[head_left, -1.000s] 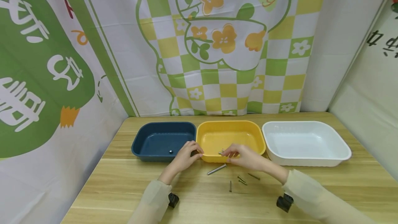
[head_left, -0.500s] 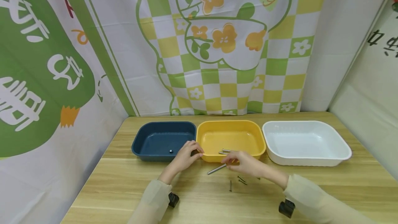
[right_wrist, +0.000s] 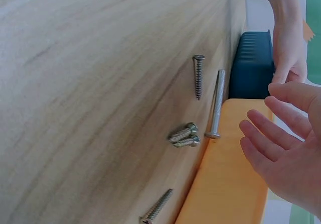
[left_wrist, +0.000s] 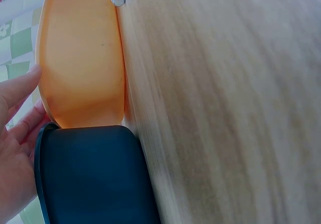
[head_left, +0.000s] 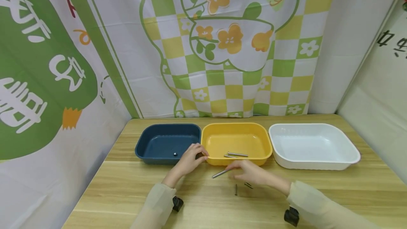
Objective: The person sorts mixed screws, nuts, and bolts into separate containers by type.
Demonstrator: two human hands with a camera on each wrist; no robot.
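My left hand (head_left: 189, 159) grips the near left corner of the yellow tray (head_left: 267, 144), its thumb and fingers at the rim. Just in front of that tray, a long silver bolt (head_left: 219, 174) lies on the table. My right hand (head_left: 251, 171) hovers over the bolt's head end. In the right wrist view its fingers (right_wrist: 263, 133) are spread, holding nothing, apart from the bolt (right_wrist: 216, 106). Two similar bolts (head_left: 237, 154) lie inside the yellow tray. Shorter screws (head_left: 236, 189) are scattered nearer me, some hidden under my right hand in the head view.
A dark blue tray (head_left: 141, 156) with a small metal nut (head_left: 175, 154) adjoins the yellow one on the left. On the right stands a white tray (head_left: 318, 165). A printed curtain (head_left: 222, 80) hangs behind the wooden table (head_left: 127, 190).
My right hand has drawn back from the yellow tray toward the bolt on the table. A bolt it held there now lies in the tray. My left hand stays put.
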